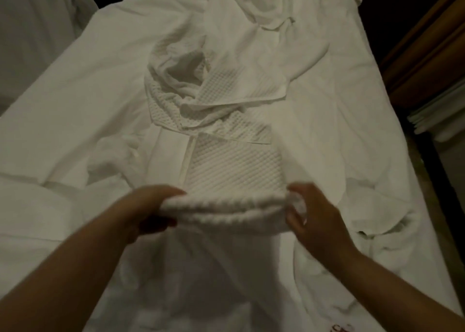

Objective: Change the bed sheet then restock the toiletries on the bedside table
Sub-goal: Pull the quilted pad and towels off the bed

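A white waffle-weave cloth (pixel 234 165) lies crumpled down the middle of the bed, on top of a rumpled white bed sheet (pixel 100 85). Its near end is rolled into a thick fold (pixel 226 210). My left hand (pixel 153 205) grips the left end of that roll, fingers curled round it. My right hand (pixel 312 213) holds the right end, thumb and fingers bent round the cloth. Both forearms reach in from the bottom of the view.
More white linen is bunched at the head of the bed (pixel 264 1). A dark wooden piece of furniture (pixel 427 54) stands along the right side, with a stack of folded white linen (pixel 437 115) beside it. A second white bed (pixel 32 29) is at the far left.
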### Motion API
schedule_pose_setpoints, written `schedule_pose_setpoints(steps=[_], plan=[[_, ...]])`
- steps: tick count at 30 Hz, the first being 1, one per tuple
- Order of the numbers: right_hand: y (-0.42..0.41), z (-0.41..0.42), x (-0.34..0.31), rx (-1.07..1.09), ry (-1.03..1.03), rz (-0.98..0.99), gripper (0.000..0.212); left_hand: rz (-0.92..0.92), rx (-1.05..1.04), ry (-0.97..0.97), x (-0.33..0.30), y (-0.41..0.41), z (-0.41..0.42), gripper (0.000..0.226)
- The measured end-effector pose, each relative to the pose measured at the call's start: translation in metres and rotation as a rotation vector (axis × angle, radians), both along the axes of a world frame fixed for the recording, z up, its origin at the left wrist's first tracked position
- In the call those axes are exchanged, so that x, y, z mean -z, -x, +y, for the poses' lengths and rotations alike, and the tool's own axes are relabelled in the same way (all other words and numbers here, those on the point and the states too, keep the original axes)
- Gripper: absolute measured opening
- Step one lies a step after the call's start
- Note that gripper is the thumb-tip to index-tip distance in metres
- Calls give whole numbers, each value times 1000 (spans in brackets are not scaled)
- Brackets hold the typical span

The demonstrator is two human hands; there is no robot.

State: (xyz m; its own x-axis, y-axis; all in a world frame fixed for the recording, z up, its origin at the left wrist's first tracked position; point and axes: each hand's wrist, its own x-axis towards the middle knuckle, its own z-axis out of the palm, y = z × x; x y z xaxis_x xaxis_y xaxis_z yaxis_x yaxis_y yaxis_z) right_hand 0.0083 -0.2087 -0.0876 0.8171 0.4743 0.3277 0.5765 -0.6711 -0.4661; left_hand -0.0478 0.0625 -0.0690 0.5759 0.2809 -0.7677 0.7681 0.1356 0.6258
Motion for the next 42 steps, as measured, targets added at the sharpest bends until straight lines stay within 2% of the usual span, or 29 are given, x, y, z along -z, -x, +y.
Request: schedule_pose_setpoints(steps=[4, 7, 12, 14, 16, 18, 19, 22, 25, 27, 29, 30, 31, 32, 34, 36, 39, 42], plan=[[-65, 24, -6, 225, -161, 220, 33, -65, -182, 161, -10, -67, 13, 24], [-114, 37, 8, 310, -178, 319, 34, -93, -217, 154, 5, -112, 17, 38], [-168, 45, 51, 465, -229, 586, 38, -99, -154, 125, 37, -159, 4, 22], [-167, 42, 62, 511, -324, 765, 47, -86, -89, 22, 59, -167, 1, 20], [-149, 36, 70, 494, -417, 858, 60, -85, -2, -266, 85, -172, 3, 17], [-125, 30, 76, 443, -398, 869, 72, -110, 62, -515, 100, -176, 6, 14], [-118, 28, 78, 442, -351, 866, 69, -111, 80, -593, 104, -177, 6, 21], [-120, 28, 89, 542, -255, 815, 38, -3, 169, -791, 117, -181, 7, 42], [-132, 40, 97, 604, 30, 636, 41, 55, 138, -1031, 115, -183, -4, 45], [-133, 45, 98, 554, 200, 390, 51, -173, 194, -1237, 111, -177, -20, 45], [-132, 52, 98, 384, 254, 124, 50, -546, 441, -1279, 110, -164, -45, 52], [-133, 55, 97, 266, 291, 71, 49, -649, 619, -1277, 112, -157, -55, 56], [-134, 58, 98, 145, 373, 94, 51, -646, 794, -1274, 117, -152, -62, 59], [-136, 61, 100, 44, 475, 152, 57, -561, 930, -1253, 121, -149, -66, 61], [-145, 60, 105, -46, 604, 297, 65, -385, 987, -1209, 135, -152, -63, 65], [-156, 55, 114, -13, 621, 428, 62, -311, 963, -1188, 148, -157, -57, 67], [-163, 55, 120, 79, 617, 529, 68, -310, 972, -1182, 152, -159, -56, 67], [-167, 53, 111, 334, 474, 614, 79, -295, 987, -1140, 147, -158, -55, 67]])
